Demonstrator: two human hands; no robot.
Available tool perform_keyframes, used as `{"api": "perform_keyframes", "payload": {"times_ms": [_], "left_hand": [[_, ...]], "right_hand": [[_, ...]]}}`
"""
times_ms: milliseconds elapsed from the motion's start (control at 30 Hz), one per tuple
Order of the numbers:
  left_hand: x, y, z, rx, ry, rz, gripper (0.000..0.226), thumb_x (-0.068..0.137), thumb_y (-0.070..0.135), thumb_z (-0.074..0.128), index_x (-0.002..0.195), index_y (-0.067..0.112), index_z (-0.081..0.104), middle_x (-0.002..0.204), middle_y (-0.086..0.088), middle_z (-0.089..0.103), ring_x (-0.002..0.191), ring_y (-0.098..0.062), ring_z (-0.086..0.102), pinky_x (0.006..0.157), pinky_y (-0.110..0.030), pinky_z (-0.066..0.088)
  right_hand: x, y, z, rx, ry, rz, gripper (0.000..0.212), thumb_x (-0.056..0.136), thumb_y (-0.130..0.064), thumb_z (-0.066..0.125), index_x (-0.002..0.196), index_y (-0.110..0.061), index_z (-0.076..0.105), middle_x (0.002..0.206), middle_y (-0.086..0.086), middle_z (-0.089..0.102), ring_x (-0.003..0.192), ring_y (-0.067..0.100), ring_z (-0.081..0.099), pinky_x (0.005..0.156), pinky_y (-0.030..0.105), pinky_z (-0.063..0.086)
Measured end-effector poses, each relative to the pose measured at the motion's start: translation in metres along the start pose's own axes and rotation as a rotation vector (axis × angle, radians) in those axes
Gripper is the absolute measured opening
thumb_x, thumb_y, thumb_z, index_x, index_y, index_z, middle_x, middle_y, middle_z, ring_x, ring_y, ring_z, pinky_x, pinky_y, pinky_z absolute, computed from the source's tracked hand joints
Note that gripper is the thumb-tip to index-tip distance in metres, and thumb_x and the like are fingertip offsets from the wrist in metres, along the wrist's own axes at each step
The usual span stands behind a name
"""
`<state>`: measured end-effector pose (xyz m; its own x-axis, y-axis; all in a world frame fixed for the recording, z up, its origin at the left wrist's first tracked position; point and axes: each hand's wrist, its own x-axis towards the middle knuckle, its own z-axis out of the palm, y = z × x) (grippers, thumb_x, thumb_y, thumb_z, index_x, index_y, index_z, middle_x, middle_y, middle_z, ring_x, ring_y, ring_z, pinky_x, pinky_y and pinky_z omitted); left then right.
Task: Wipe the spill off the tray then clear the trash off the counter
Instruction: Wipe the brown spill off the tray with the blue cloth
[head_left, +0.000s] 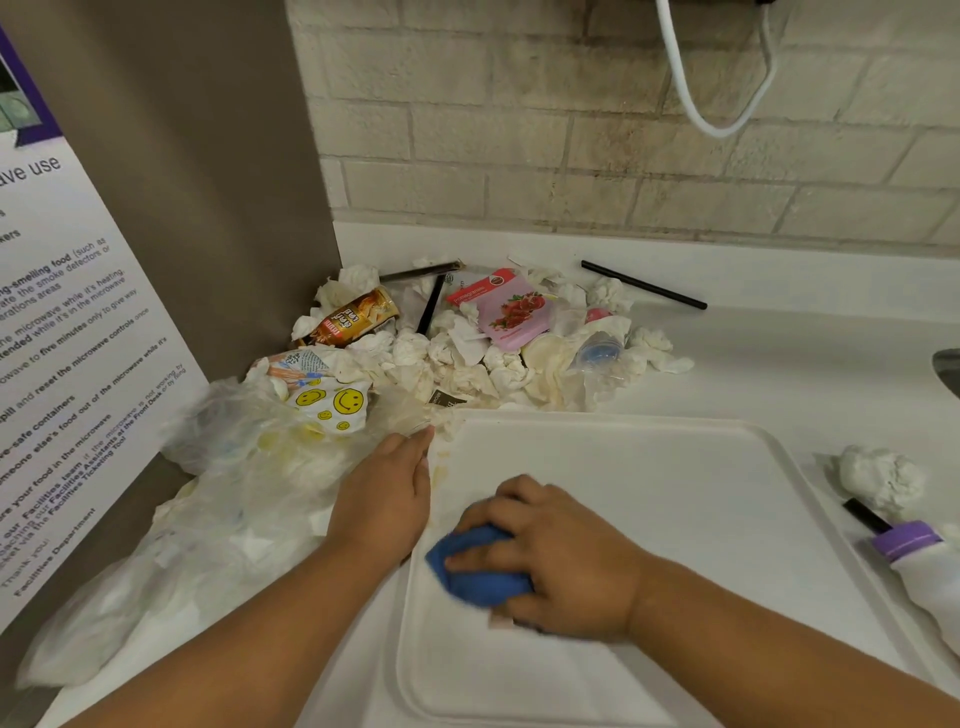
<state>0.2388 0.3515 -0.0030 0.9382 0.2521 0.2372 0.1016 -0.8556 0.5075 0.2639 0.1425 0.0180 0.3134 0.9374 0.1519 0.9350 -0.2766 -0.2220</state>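
A white tray (649, 493) lies on the white counter (779, 358). My right hand (561, 556) grips a bunched blue cloth (480, 571) and presses it on the tray's left part. Faint yellowish smears (439, 470) mark the tray near its left rim. My left hand (384, 499) lies flat with straight fingers against the tray's left edge. Behind the tray sits a heap of trash (467, 353): crumpled tissues, wrappers, a pink pomegranate packet (511, 309) and black straws.
A clear plastic bag (218, 499) with waste sprawls left of the tray beside a notice board (67, 364). A crumpled tissue (880, 475) and a purple-capped bottle (919, 561) lie right of the tray. A black straw (644, 285) rests near the brick wall.
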Motion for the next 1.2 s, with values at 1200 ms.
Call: {"api": "perform_keyframes", "payload": {"times_ms": [1200], "left_hand": [[0.002,0.001,0.0,-0.002,-0.012,-0.001,0.043,0.098,0.018,0.039,0.141,0.024,0.043,0.119,0.0,0.055,0.102,-0.019,0.057,0.081,-0.023,0.039]], "right_hand": [[0.035,0.002,-0.012,0.004,-0.192,-0.011,0.051,0.08,-0.031,0.064,0.13,-0.031,0.055,0.122,0.001,0.05,0.102,0.031,0.042,0.073,0.044,0.048]]}}
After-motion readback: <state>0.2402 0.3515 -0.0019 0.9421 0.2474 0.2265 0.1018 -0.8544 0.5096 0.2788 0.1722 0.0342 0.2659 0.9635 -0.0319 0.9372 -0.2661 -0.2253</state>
